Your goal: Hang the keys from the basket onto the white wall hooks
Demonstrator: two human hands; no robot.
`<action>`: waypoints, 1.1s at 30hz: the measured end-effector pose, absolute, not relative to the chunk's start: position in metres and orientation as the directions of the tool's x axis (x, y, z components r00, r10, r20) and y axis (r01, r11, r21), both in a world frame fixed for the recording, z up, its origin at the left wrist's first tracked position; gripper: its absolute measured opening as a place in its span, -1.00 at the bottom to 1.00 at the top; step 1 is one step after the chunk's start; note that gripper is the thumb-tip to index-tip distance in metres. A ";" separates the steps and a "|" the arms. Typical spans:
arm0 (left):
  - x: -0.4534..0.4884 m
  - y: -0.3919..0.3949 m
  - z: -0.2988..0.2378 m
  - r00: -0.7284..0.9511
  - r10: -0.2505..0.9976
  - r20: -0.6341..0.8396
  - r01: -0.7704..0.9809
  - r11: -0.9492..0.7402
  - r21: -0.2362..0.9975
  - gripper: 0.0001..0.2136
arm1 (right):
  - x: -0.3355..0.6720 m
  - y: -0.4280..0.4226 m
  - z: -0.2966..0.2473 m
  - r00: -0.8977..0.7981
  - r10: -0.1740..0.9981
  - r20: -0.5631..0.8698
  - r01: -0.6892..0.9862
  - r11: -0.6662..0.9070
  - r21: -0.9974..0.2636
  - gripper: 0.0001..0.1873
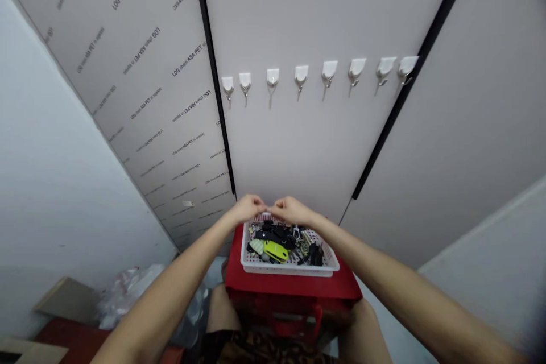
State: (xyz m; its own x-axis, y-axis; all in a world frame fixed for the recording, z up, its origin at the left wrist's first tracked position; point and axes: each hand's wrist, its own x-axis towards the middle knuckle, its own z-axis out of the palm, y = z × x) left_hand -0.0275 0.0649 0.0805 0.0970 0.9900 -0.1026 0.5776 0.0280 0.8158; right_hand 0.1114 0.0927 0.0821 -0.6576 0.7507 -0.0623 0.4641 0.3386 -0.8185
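Note:
My left hand (251, 207) and my right hand (290, 210) meet above the far edge of a white plastic basket (290, 271). Both have their fingers pinched, tips almost touching. Whatever lies between them is too small to make out. Inside the basket is a jumble of small items. Among them are a bright yellow-green object (276, 251), a pale striped piece (256, 246), a dark strap-like piece (267, 236), a metal clasp (297, 232) and a black item (315, 254).
The basket rests on a red bag (294, 285) between my knees. Several white adhesive hooks (301, 75) line the cabinet panel ahead, between black strips (213, 68). A printed panel (157, 91) stands left. Clear plastic bags (128, 293) and a cardboard piece (68, 300) lie at lower left.

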 end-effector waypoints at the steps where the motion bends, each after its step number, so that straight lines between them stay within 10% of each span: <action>1: -0.031 0.060 0.065 0.138 0.982 -0.129 0.659 0.006 0.752 -0.81 | 0.114 0.089 0.068 -0.691 0.717 -0.085 0.513 0.405 -0.757 -0.70; 7: -0.035 0.033 0.026 0.270 0.960 0.077 0.844 -0.274 0.460 -0.68 | 0.129 0.066 0.025 -0.724 0.686 0.070 0.605 0.680 -0.413 -0.70; 13: -0.031 0.040 0.025 0.184 0.983 -0.020 0.921 -0.165 0.352 -0.78 | 0.124 0.056 0.020 -0.701 0.711 0.050 0.693 0.697 -0.182 -0.70; 24: -0.019 0.053 0.054 0.007 1.000 -0.007 0.329 0.004 0.944 -0.74 | 0.133 0.074 0.044 -0.545 0.833 0.099 0.300 0.304 -0.904 -0.64; 33: -0.006 0.048 0.082 0.004 0.998 0.066 0.112 -0.066 0.992 -0.74 | 0.109 0.096 0.097 -0.300 0.918 0.259 0.141 0.311 -0.940 -0.66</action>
State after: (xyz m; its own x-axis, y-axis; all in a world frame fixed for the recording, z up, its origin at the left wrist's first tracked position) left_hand -0.0060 0.0483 0.0816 0.0045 0.9978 0.0660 0.1118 -0.0661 0.9915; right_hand 0.1092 0.0964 0.0972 -0.3004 0.9180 0.2589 0.1413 0.3113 -0.9398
